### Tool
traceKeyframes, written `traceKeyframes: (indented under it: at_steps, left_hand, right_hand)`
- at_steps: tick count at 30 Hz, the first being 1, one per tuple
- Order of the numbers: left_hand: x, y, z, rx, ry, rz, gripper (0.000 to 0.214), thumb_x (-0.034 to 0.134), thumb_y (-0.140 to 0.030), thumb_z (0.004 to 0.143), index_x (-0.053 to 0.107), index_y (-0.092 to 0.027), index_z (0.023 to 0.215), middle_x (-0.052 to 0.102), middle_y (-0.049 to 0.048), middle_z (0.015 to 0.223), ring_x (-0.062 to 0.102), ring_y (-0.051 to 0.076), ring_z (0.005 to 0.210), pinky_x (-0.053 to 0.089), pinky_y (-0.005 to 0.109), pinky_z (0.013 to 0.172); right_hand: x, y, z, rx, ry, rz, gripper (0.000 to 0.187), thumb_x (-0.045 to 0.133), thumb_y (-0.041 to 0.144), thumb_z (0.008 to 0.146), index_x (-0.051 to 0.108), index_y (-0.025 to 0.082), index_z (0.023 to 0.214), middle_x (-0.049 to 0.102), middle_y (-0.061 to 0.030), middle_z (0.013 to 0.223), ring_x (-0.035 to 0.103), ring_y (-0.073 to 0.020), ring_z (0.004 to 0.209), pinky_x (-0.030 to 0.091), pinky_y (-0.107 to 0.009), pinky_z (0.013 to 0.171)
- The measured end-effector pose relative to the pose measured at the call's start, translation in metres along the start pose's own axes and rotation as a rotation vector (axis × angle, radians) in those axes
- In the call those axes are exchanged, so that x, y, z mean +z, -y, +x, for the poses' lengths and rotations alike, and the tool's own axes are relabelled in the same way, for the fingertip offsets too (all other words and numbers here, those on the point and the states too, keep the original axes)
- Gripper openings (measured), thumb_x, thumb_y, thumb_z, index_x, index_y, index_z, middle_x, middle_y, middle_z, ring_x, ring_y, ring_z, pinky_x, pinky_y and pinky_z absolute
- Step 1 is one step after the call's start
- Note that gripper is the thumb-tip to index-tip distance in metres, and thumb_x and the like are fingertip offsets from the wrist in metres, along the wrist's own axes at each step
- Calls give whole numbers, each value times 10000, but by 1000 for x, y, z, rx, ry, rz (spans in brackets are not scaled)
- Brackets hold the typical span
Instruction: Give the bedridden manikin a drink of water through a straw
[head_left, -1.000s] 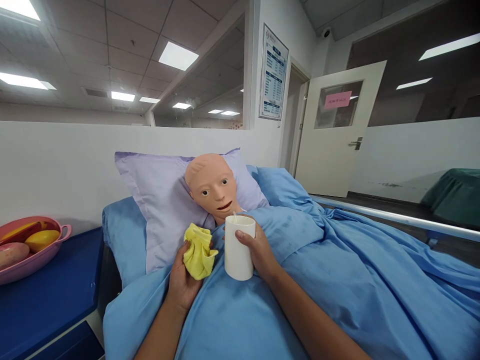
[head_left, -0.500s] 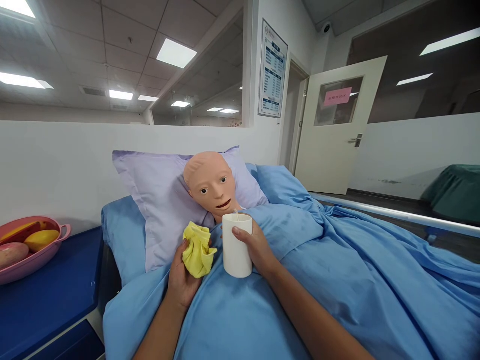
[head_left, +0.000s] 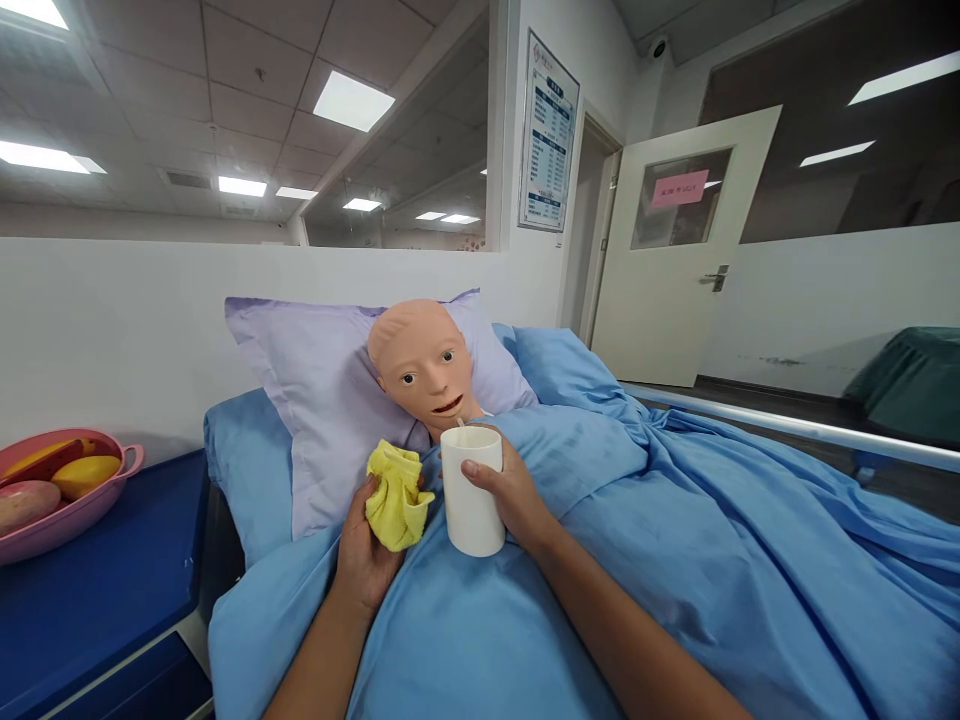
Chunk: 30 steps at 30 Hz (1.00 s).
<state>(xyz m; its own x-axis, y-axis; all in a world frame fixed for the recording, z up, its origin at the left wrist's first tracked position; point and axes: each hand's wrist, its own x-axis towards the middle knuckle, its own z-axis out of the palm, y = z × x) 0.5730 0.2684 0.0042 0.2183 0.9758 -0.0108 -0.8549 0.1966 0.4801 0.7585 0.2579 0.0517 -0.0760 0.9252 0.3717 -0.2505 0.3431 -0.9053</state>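
My left hand (head_left: 367, 555) is closed around a crumpled yellow cloth (head_left: 396, 500), just left of the cup. A white cup (head_left: 471, 505) is gripped by my right hand (head_left: 517, 495), thumb across its near side and the other fingers hidden behind it. From the cup's far rim sticks the short end of what looks like a straw (head_left: 461, 424). Close behind the cup is the head of a training manikin (head_left: 421, 360), lips parted, resting on a lilac pillow (head_left: 330, 400). The blue quilt (head_left: 480, 640) covers its body, beneath both my hands.
At the left, a pink basket (head_left: 82, 520) of fruit stands on a blue bedside cabinet (head_left: 142, 560). A pale bed rail (head_left: 787, 425) runs along the far right side. Behind it a door (head_left: 682, 300) stands ajar, and a white wall (head_left: 112, 330) rises behind the bed.
The cup has shifted slightly left and its top leans a little more toward the left. My left hand and the yellow cloth have hardly moved.
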Motion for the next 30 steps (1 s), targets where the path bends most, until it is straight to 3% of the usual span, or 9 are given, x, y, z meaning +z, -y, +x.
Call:
traceKeyframes:
  at_steps: [5,11,13,17,20,24,27,28,30]
  left_hand:
    - [4,1,0,23,-65,49,284,538,-307,941,704,-130,1090,789,90,936,752,198,826,616,339,871]
    - [25,5,-6,191,-207,171,302,587,-291,920,643,-137,1174,770,104,998,748,205,839,617,323,805]
    - [39,4,-11,340,-248,238,279,634,-242,892,640,-189,1166,764,64,1023,740,178,844,607,286,779]
    - [75,2,-20,817,-282,436,339,775,-172,765,665,-259,1074,736,-46,976,693,104,835,553,168,739]
    - [100,-1,-14,920,-84,571,410,803,-43,671,707,-241,1017,733,-29,1010,666,113,995,511,133,850]
    - [119,-7,16,649,316,707,275,729,-2,709,733,-231,861,732,74,1170,559,209,1308,447,314,1106]
    - [122,-8,43,556,493,846,176,706,-63,761,730,-228,818,736,129,1169,557,250,1330,412,452,1156]
    - [120,-6,51,606,543,934,148,708,-86,772,735,-218,836,744,134,1146,584,256,1301,403,473,1166]
    - [113,-2,63,857,665,1238,130,679,-136,823,738,-197,922,755,126,1124,642,251,1225,416,497,1164]
  right_hand:
    - [-1,-6,1,-63,-38,-1,536,829,494,672,596,234,1078,702,-24,903,663,-218,776,538,-342,668]
    - [0,-14,-2,-207,-145,-30,577,826,496,681,571,245,1133,695,-43,1002,666,-247,899,552,-382,759]
    - [0,-14,-4,-263,-172,-57,567,825,477,689,570,245,1139,692,-35,998,658,-239,907,543,-389,811]
    - [-1,-12,-4,-313,-257,-65,565,827,472,686,572,231,1128,689,-36,1002,650,-236,913,530,-395,852]
    - [-3,-10,-1,-279,-385,1,594,826,505,673,567,224,1128,689,-45,1013,654,-249,912,537,-406,831]
    - [-6,-7,4,-233,-588,143,619,825,530,671,544,228,1132,681,-31,982,657,-232,820,552,-381,734]
    - [-8,-5,7,-204,-641,211,602,827,531,674,546,223,1109,676,-9,912,646,-201,733,555,-361,689]
    - [-9,-5,8,-207,-642,216,586,828,528,673,554,218,1088,677,-4,892,642,-194,716,554,-355,680]
    - [-9,-7,9,-227,-656,222,560,833,518,664,568,209,1049,682,2,864,639,-185,700,552,-345,672]
